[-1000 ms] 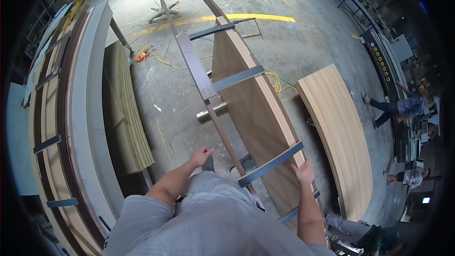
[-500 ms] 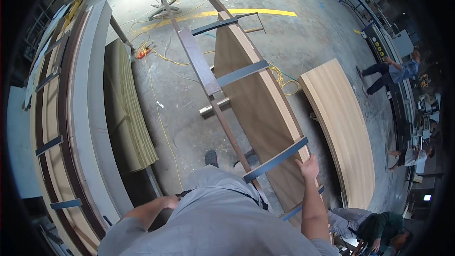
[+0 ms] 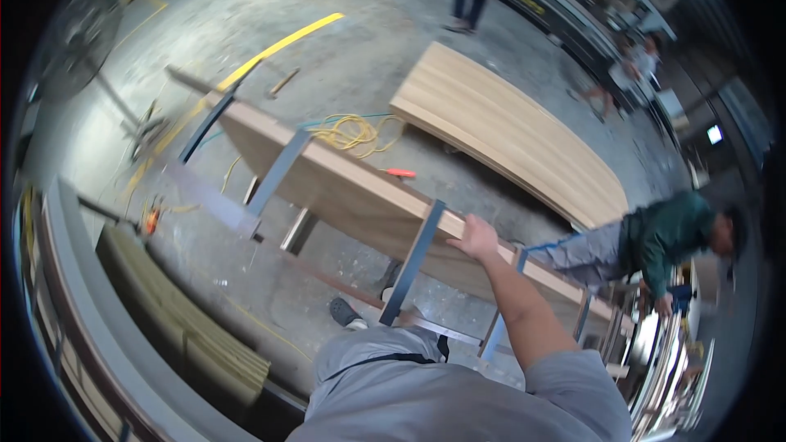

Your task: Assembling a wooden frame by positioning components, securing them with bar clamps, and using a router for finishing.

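Observation:
My right hand [image 3: 476, 237] is closed over the pale top edge of a long brown wooden panel [image 3: 352, 205]. Beside the hand, a dark blue-grey crossbar [image 3: 416, 262] runs from the panel's edge down toward my waist. More such bars, including another crossbar [image 3: 280, 172], lie across the panel along its length. On my side of the panel is a thin reddish-brown rail [image 3: 336, 281], smeared by motion, with a greyish plank [image 3: 214, 203] farther along it. My left hand does not show.
Beyond the panel lies a stack of curved-looking light wood boards [image 3: 499, 127]. A person in green [image 3: 675, 233] bends at the right. Yellow cable [image 3: 352, 135] and a red-orange object [image 3: 401, 173] are on the floor. Greenish boards [image 3: 176, 311] stand at the left.
The view has swung to the right, bringing the person in green further into sight. My right hand is still on the panel's edge. My left arm has gone out of the picture.

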Demonstrator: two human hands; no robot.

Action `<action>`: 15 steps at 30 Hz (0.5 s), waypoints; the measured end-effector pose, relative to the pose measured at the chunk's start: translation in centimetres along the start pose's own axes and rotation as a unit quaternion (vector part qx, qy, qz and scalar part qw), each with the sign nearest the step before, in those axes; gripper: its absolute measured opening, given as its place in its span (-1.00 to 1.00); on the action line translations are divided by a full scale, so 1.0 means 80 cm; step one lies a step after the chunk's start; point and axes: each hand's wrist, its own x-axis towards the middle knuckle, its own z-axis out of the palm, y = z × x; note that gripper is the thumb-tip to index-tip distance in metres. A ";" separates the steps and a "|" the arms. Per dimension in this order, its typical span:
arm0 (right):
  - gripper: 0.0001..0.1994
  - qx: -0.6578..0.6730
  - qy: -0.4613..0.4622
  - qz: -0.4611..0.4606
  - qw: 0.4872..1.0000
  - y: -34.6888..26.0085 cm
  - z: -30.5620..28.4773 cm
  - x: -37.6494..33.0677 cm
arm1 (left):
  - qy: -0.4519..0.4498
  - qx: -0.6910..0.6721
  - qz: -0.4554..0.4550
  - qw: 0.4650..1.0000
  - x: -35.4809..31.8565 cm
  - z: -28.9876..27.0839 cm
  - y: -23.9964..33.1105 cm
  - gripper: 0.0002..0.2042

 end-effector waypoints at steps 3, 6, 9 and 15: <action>-0.35 0.017 0.008 -0.026 0.999 -0.003 0.003 0.007 | -0.022 0.110 0.012 0.994 0.008 -0.052 0.039 -0.60; -0.37 0.018 0.005 -0.006 1.000 -0.003 -0.005 0.007 | -0.025 0.193 0.023 0.981 0.008 -0.081 0.063 -0.61; -0.38 0.032 -0.001 0.010 0.999 0.017 -0.006 -0.008 | -0.014 0.257 0.034 0.966 0.006 -0.096 0.093 -0.61; -0.39 0.072 -0.011 -0.011 0.997 0.019 0.001 -0.012 | 0.008 0.364 0.073 0.928 0.008 -0.097 0.163 -0.61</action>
